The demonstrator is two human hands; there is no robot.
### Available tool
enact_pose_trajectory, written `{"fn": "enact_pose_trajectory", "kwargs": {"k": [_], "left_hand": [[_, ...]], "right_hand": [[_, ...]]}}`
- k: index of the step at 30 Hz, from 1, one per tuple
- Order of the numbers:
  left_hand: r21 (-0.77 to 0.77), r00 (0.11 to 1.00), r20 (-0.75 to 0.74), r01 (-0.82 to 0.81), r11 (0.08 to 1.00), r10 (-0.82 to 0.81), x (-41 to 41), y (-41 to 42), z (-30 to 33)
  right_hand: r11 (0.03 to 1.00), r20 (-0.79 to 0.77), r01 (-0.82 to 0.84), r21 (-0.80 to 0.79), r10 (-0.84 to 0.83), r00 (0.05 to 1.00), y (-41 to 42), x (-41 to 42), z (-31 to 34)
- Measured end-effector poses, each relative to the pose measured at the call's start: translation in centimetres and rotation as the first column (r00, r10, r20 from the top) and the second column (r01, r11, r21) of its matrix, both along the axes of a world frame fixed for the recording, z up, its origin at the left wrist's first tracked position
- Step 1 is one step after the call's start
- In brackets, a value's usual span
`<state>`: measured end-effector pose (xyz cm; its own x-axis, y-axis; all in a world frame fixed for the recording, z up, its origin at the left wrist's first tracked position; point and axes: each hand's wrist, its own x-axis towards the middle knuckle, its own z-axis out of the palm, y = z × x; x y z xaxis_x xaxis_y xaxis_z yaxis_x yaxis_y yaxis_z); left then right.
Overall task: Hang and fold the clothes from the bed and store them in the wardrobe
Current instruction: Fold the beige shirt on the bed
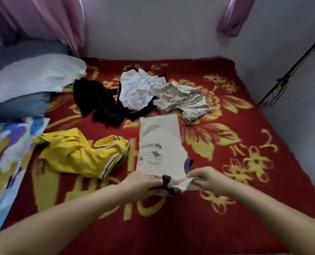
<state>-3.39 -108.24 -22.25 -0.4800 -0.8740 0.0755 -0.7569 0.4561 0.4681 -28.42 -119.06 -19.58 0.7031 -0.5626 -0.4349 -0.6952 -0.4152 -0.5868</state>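
The beige shirt (160, 142) lies folded into a long narrow strip on the red blanket (226, 199), its long axis running straight away from the person, far end toward the wall and near end at the hands. The left hand (141, 183) grips the near-left corner, fingers curled over a dark trim, and the right hand (206, 178) pinches the near-right corner, lifting that edge slightly. The fabric is pale and plain, with a grey and black print near the middle and a line of small writing beneath it, too blurred to read. Just left of it lies a crumpled yellow jersey (79, 153) with striped edging. Beyond the strip's far end sit a black garment (96, 100), a white shirt (138, 89) and what looks like a striped cream top (184, 100).
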Motion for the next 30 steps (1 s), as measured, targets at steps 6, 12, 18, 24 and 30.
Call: {"fn": "enact_pose_trajectory", "kwargs": {"k": [6,12,18,24,30], "left_hand": [[0.342,0.986,0.059,0.126,0.931,-0.156,-4.0,8.5,-13.3],[0.496,0.994,0.099,-0.005,0.868,-0.051,-3.2,6.8,-19.6],[0.299,0.897,0.346,-0.383,0.874,0.274,1.6,-5.3,-24.1],[0.057,0.801,0.440,-0.477,0.877,0.407,-0.7,-2.2,-28.3],[0.318,0.833,0.551,-0.268,0.909,0.053,-2.6,4.8,-30.2]], "right_hand": [[0.959,-0.153,-0.113,0.259,0.156,0.976,9.3,-2.8,-14.7],[0.966,-0.110,-0.054,0.252,0.084,0.990,6.3,-1.6,-19.1],[0.967,-0.079,0.255,-0.002,-0.254,0.964,-3.6,4.0,-23.4],[0.939,-0.125,0.113,-0.326,-0.162,0.979,0.6,6.0,-28.1],[0.918,-0.478,-0.370,-0.142,0.264,0.838,6.4,1.4,-31.4]]}}
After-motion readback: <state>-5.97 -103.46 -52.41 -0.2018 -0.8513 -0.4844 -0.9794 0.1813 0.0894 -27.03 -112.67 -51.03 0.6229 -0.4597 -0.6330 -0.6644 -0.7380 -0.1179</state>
